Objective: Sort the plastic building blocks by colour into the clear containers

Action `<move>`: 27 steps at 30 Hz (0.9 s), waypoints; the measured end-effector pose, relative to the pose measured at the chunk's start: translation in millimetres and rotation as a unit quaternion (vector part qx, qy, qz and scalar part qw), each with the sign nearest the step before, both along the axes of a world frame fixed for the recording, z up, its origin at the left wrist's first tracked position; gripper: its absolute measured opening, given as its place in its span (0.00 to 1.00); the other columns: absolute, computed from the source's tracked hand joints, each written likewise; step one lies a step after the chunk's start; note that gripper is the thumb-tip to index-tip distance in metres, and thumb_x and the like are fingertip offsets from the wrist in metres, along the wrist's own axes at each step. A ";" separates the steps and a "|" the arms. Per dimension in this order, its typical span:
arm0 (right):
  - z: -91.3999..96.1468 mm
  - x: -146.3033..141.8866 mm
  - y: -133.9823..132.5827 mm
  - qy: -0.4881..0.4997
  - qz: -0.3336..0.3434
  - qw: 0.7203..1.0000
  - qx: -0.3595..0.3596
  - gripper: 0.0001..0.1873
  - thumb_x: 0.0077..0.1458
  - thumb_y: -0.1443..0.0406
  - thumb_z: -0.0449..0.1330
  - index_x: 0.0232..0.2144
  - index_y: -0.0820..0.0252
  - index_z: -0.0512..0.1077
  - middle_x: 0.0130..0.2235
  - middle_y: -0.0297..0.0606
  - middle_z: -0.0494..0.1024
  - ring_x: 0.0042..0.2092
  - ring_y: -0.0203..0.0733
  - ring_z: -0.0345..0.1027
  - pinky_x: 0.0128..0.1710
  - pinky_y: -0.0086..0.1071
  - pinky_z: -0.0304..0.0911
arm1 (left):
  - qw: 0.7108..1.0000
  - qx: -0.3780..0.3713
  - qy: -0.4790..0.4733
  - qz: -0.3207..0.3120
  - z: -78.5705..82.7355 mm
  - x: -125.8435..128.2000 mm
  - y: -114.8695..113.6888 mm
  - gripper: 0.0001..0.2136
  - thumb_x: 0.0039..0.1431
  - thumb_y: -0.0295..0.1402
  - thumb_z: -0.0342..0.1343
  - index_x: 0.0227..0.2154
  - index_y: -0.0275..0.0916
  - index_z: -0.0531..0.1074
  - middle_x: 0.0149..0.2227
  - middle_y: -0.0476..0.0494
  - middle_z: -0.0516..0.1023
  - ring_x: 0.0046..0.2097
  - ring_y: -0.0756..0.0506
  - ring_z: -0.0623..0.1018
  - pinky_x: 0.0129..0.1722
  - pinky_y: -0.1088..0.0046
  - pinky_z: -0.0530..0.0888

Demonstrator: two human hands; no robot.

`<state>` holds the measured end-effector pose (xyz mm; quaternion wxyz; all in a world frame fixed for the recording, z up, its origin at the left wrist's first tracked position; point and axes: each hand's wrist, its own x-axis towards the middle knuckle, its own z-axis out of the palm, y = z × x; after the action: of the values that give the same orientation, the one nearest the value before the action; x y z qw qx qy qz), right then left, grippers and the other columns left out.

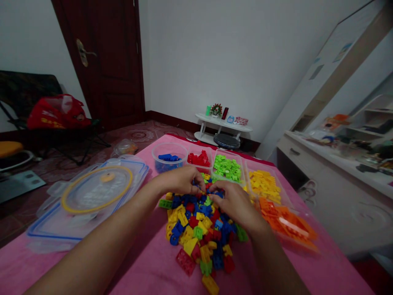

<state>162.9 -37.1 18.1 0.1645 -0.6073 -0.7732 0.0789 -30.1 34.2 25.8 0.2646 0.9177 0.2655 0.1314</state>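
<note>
A heap of mixed toy building bricks (196, 223) in red, yellow, blue and green lies on a pink cloth (144, 262). At the heap's far side, my left hand (184, 180) has its fingers curled down among the bricks. Opposite it, my right hand (231, 200) bends thumb and fingers together over the same spot. The fingertips of both hands nearly meet, and whatever they pinch is too small to make out. Behind the heap stand a round tub (170, 167) of blue bricks and clear boxes of red bricks (199, 158), green bricks (227, 168) and yellow bricks (264, 186).
A box of orange bricks (288, 223) sits right of my right forearm. Stacked lids (98, 192) with blue and yellow rims lie to the left. Beyond the table are a low white stand (222, 121), a chair with a red bag (58, 112) and a pale cabinet (344, 192).
</note>
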 end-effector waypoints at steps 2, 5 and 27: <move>-5.4 -13.2 -4.2 -0.003 0.032 0.999 -0.028 0.09 0.50 0.63 0.58 0.36 0.53 0.75 0.39 0.33 0.78 0.42 0.40 0.70 0.40 0.29 0.57 | 0.999 0.010 0.047 0.006 2.8 -5.2 -2.8 0.13 0.46 0.27 0.55 0.34 0.42 0.79 0.27 0.49 0.79 0.26 0.49 0.73 0.27 0.78 0.65; -19.3 -30.7 -7.6 -0.021 0.020 0.998 -0.051 0.16 0.49 0.60 0.61 0.42 0.55 0.74 0.42 0.39 0.78 0.44 0.44 0.70 0.41 0.31 0.57 | 0.990 0.065 0.093 0.078 -3.3 -4.7 -4.3 0.12 0.42 0.27 0.58 0.31 0.44 0.80 0.26 0.46 0.79 0.27 0.48 0.73 0.27 0.77 0.65; -30.1 -17.6 6.6 0.165 -0.012 0.986 -0.013 0.10 0.41 0.72 0.56 0.30 0.60 0.71 0.30 0.35 0.76 0.32 0.38 0.69 0.31 0.28 0.59 | 0.987 0.050 0.116 0.100 -20.4 12.8 -1.4 0.09 0.42 0.31 0.59 0.30 0.39 0.77 0.28 0.46 0.78 0.30 0.46 0.74 0.27 0.76 0.66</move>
<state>145.2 -30.5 -12.0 0.2830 -0.5976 -0.7267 0.1861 -17.2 32.8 5.5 0.1711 0.9076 0.3783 0.0627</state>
